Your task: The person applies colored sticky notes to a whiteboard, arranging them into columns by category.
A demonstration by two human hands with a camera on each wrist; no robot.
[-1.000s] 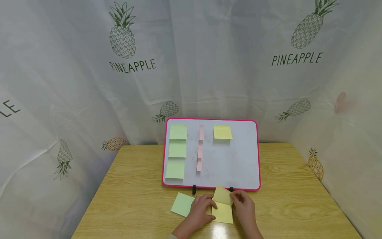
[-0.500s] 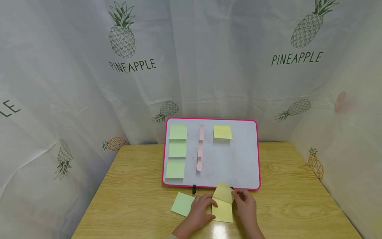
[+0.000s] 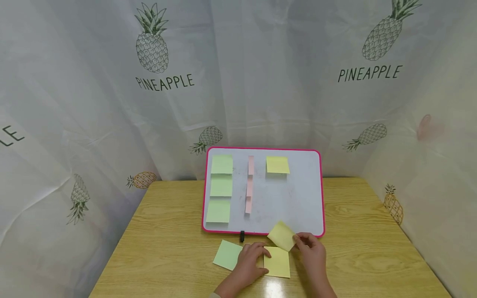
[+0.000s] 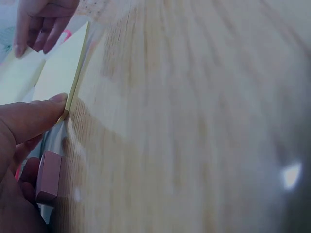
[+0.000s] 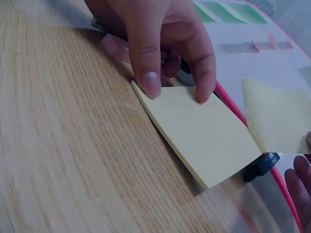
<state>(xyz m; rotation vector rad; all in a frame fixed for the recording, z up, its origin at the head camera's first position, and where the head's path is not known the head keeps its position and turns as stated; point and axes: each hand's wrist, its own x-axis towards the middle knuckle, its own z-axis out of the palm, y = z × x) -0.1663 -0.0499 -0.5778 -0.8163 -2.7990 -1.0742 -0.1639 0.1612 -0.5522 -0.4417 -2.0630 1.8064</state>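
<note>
My right hand pinches a single yellow sticky note by its right edge. The sheet is lifted and slanted, its lowest corner by the far right corner of the yellow sticky note pad. On the table, that pad is held at its left side by the thumb and forefinger of my left hand. Curled other fingers of the left hand lie close to a small pink pad, which the hand hides in the head view. Partly under the left hand is a green sticky note pad.
A pink-framed whiteboard stands behind the pads on black feet. It bears green notes at left, pink strips in the middle and one yellow note. A pineapple-print curtain surrounds the wooden table.
My right hand has moved slightly right and turned the yellow sheet up and away from its pad, from lying along the pad's far edge to near one corner. The left hand stays put.
</note>
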